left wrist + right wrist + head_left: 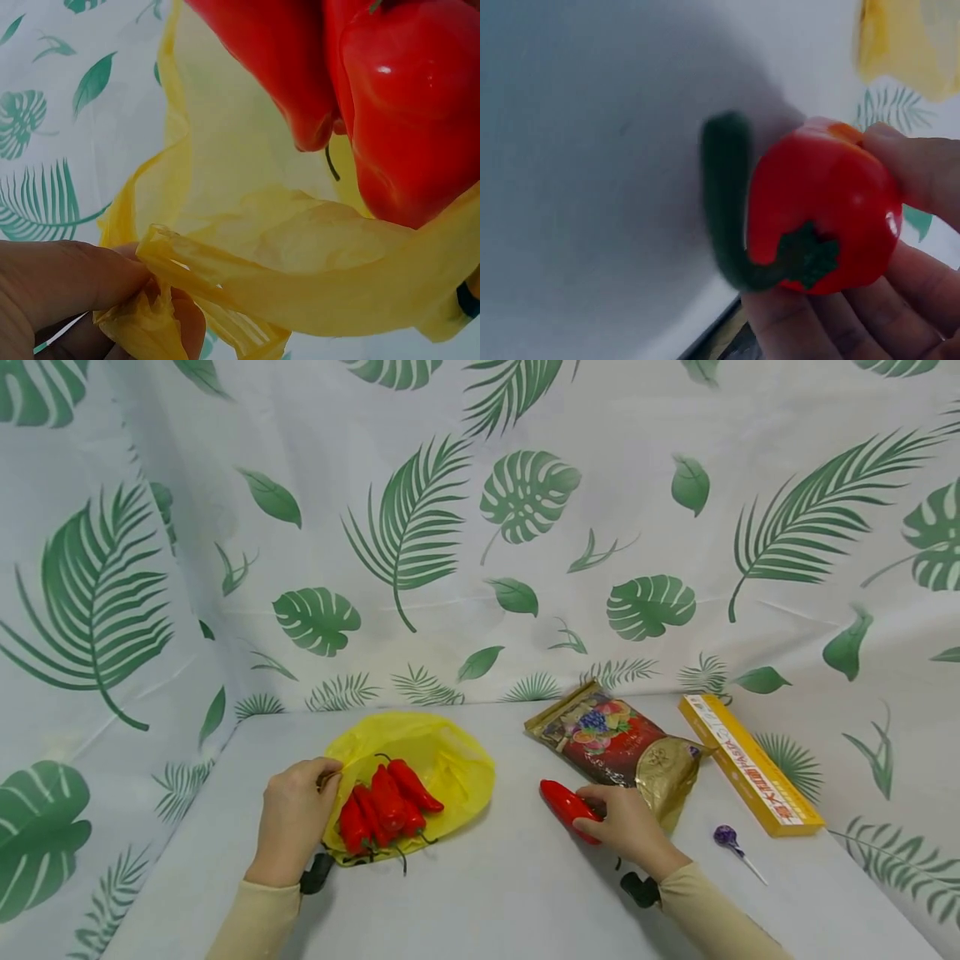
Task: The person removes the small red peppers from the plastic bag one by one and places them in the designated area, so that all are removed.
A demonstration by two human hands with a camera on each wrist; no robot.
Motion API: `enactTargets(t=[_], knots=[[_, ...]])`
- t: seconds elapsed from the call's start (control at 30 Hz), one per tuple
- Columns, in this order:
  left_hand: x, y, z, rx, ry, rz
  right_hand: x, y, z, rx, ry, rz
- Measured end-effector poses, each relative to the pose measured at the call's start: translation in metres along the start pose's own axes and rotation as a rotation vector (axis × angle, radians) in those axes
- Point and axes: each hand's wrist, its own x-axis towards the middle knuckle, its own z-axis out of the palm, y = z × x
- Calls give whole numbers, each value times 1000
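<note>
A yellow plastic bag point(461, 760) lies spread with its mouth towards me, and several red peppers point(386, 802) with dark green stems rest in it. My left hand point(296, 810) pinches the bag's left edge; in the left wrist view, thumb and fingers point(82, 281) grip the bunched plastic. On the right, my right hand point(626, 827) holds one red pepper point(564, 806) between thumb and fingers, beside a gold and red foil packet. The right wrist view shows that pepper point(825, 202) stem end first, its curved green stem pointing at the camera.
The foil packet point(615, 735) with fruit pictures lies behind the right hand. Farther right is a long yellow box point(750, 764), with a purple-wrapped lollipop point(727, 837) in front of it. A leaf-patterned cloth point(480, 543) hangs behind the white table point(480, 910).
</note>
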Motion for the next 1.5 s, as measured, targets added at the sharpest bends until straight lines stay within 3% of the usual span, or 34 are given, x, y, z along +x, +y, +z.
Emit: enactTargets(t=[0.47,1.13,1.3,1.5], knots=[[-3,-2,-7,0,5,7,7,9,-5,-6,28,10],[2,-5,-6,0,5,20,9,2,-12,8,20,25],[1,-5,-6,-7,-9,7,8,-10,-10,17,76,-15],[1,-7,-5,-13,-8,3,14,-32,1,95,139,-120]])
